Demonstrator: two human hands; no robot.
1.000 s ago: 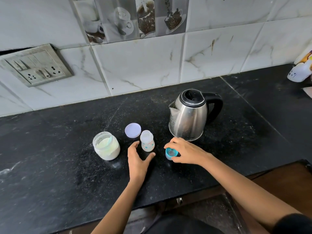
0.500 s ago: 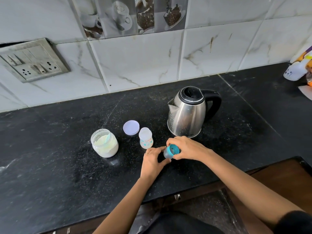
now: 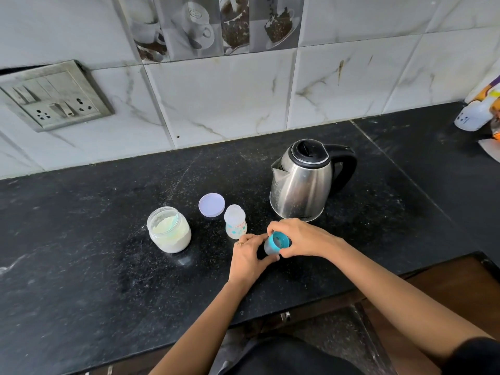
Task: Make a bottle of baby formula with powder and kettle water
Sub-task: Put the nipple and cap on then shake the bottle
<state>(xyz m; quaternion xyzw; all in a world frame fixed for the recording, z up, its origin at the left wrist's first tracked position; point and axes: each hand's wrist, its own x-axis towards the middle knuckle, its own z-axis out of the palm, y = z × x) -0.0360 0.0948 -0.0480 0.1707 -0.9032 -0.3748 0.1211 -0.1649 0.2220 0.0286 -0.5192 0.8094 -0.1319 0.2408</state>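
Observation:
A small open baby bottle stands on the black counter, without its top. Left of it sits an open glass jar of pale formula powder; the jar's lilac lid lies flat behind the bottle. A steel kettle with a black handle stands to the right, lid closed. My right hand holds the bottle's blue cap, tilted just above the counter. My left hand grips the cap's clear lower part from the left.
A tiled wall with a switch and socket panel rises behind the counter. A white container and packets sit at the far right. The counter's front edge runs below my forearms, with wood to the right.
My right hand has lifted the blue cap off the counter and tilted it. My left hand moved right from beside the bottle and took hold of the cap too.

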